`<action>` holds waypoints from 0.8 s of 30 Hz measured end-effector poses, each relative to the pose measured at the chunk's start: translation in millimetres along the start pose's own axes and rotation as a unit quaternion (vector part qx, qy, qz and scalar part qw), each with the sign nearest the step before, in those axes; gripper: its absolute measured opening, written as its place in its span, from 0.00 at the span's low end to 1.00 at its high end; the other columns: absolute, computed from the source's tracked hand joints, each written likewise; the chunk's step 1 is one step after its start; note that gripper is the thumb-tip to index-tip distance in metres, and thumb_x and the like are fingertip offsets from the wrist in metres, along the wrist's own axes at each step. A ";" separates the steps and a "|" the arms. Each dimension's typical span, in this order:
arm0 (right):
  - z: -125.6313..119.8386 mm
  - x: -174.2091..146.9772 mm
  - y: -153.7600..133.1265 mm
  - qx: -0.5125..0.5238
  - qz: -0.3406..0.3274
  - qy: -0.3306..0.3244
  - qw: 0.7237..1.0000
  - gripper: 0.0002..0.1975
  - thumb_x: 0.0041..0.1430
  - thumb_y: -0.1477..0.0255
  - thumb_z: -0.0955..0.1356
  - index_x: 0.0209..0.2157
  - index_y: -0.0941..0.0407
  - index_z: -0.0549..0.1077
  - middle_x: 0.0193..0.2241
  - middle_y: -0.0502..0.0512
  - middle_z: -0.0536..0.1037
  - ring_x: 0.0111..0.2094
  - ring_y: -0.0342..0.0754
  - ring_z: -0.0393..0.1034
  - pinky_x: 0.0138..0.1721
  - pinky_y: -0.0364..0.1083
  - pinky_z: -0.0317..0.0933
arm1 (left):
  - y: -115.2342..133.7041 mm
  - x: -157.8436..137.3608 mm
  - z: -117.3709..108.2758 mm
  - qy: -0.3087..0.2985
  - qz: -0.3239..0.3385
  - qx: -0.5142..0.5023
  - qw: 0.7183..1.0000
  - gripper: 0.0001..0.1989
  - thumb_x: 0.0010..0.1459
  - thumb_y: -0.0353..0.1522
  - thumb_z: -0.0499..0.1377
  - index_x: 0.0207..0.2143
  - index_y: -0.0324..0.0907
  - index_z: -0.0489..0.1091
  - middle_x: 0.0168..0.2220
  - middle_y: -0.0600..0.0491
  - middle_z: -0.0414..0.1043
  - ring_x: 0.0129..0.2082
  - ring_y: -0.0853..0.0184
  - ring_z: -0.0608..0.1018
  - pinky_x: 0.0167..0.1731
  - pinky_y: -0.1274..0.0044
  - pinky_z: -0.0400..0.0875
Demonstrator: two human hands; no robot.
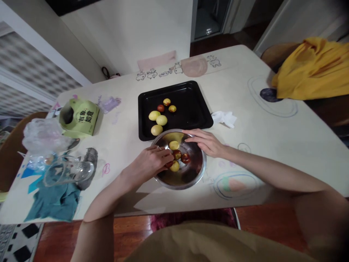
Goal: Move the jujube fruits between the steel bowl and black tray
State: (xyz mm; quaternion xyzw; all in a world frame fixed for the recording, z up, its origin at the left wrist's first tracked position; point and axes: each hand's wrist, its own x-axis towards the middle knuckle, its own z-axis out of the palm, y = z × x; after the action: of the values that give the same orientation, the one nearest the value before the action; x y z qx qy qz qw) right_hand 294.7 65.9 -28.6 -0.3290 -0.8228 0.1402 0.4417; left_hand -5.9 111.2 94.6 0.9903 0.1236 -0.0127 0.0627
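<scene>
Left hand (151, 162) grip pinches a red fruit (169, 164) inside the steel bowl (191, 178); right hand (207, 142) spread on far rim; tray (191, 105) just beyond.

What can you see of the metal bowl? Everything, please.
The metal bowl is round, shallow and shiny, like stainless steel, upright on the table near its front edge, just before the black tray. It holds a few small yellow and red fruits. The left hand reaches over its left rim, fingers on the fruits inside; the right hand rests on its far right rim.
</scene>
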 end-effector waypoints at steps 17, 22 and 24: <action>-0.8 1.6 -1.5 0.003 0.002 -0.002 1.000 0.23 0.81 0.62 0.55 0.61 0.51 0.75 0.69 0.61 0.71 0.65 0.55 0.71 0.60 0.58 0.72 | -18.5 10.6 13.4 -0.056 -0.025 -0.034 0.998 0.13 0.62 0.32 0.72 0.45 0.42 0.73 0.50 0.49 0.76 0.48 0.58 0.81 0.48 0.68 0.75; 0.2 0.4 -0.4 -0.003 0.001 0.002 1.000 0.23 0.81 0.63 0.55 0.59 0.53 0.76 0.67 0.63 0.73 0.64 0.55 0.72 0.59 0.59 0.72 | -26.9 9.9 8.6 -0.019 0.005 -0.080 0.997 0.14 0.66 0.40 0.68 0.47 0.43 0.74 0.48 0.49 0.78 0.48 0.58 0.81 0.50 0.67 0.75; 0.6 -0.4 -0.6 -0.009 0.001 -0.001 1.000 0.23 0.81 0.63 0.55 0.59 0.53 0.76 0.67 0.65 0.73 0.63 0.56 0.72 0.58 0.60 0.72 | -33.0 9.8 8.1 0.024 0.018 -0.109 0.994 0.14 0.68 0.43 0.65 0.48 0.43 0.75 0.48 0.49 0.79 0.49 0.59 0.81 0.52 0.67 0.75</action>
State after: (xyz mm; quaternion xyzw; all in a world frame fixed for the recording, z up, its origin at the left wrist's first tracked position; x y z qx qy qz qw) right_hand 294.1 65.2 -28.9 -0.3340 -0.8239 0.1334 0.4380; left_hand -4.7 144.3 82.2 0.9796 0.1080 0.0254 0.1677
